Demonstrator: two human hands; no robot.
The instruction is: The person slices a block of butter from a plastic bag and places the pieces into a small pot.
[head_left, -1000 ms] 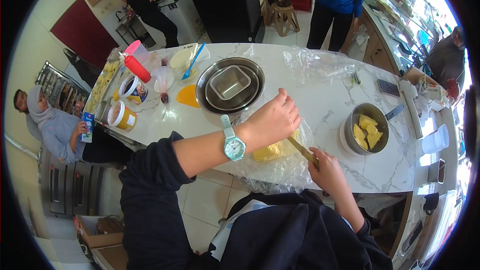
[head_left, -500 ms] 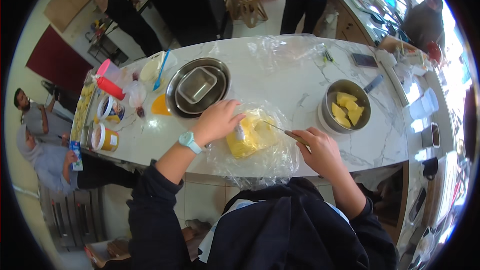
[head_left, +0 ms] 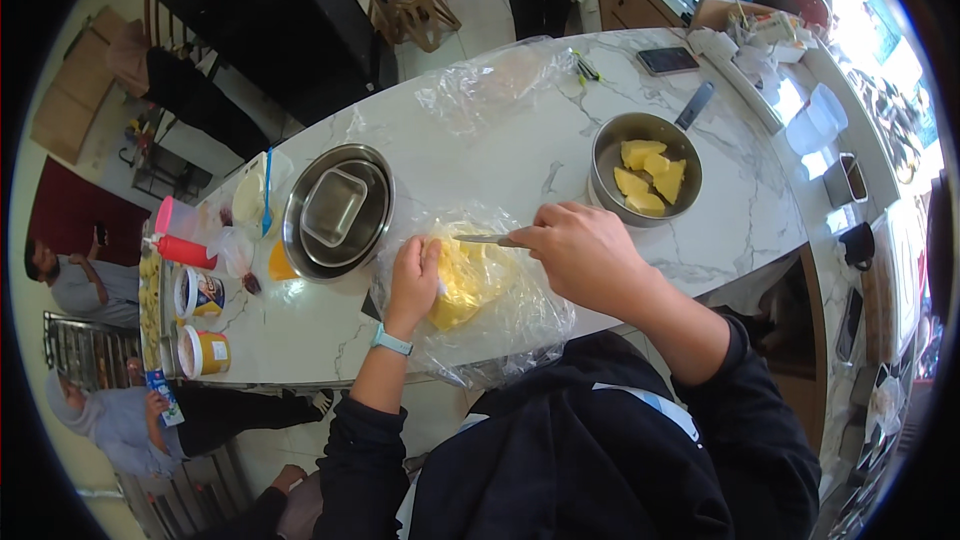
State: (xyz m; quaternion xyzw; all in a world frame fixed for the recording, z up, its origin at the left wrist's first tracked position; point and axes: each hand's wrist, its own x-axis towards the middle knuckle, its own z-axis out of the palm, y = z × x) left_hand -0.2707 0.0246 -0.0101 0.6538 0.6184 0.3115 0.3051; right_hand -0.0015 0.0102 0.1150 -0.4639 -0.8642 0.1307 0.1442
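Observation:
A yellow block of butter [head_left: 462,292] lies on crinkled clear plastic wrap [head_left: 535,315] at the table's near side. My left hand [head_left: 412,288] grips the block's left side, fingers curled over its edge. The knife [head_left: 484,239] is in my closed right hand [head_left: 588,252]; its blade points left across the far part of the block, close to my left fingertips. How deep the blade sits cannot be made out. To the right, a long-handled steel saucepan [head_left: 604,172] contains several yellow chunks of butter [head_left: 668,178].
Nested steel bowls [head_left: 290,230] with a rectangular tin [head_left: 335,208] inside stand left of the block. Tubs [head_left: 205,351], a red squeeze bottle [head_left: 185,251] and a blue-handled utensil [head_left: 267,195] line the left end. A phone [head_left: 668,61] lies at the far right. Other people stand around the table.
My head view has turned, shifting the scene. My left hand has gone from the block's far edge to its left side. My right hand has brought the knife leftward over the butter.

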